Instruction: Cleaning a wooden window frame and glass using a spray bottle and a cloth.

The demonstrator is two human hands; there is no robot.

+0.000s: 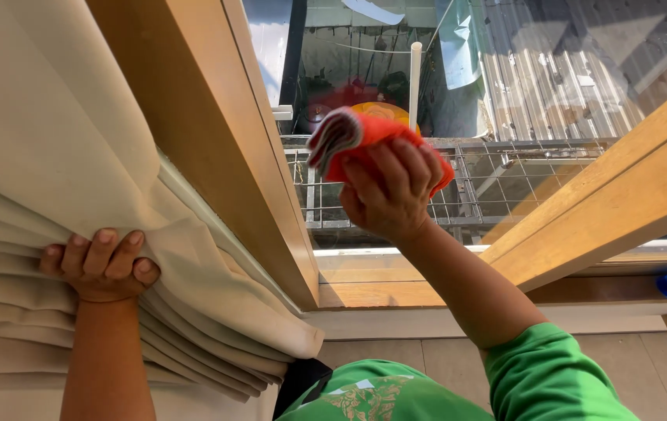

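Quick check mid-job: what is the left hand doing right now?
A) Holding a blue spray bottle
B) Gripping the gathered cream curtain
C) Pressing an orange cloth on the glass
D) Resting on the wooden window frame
B: the left hand clutches the bunched folds of the cream curtain, while the right hand holds the orange cloth against the window glass.

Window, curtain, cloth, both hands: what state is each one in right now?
Curtain: bunched in folds, pulled to the left of the frame.
Left hand: grip closed on the curtain folds.
Cloth: orange, crumpled, pressed to the glass.
Right hand: raised, grip closed on the cloth.
Glass: uncovered, with reflections and a wire grate outside.
Window frame: wooden; whether the window is open or latched cannot be told.
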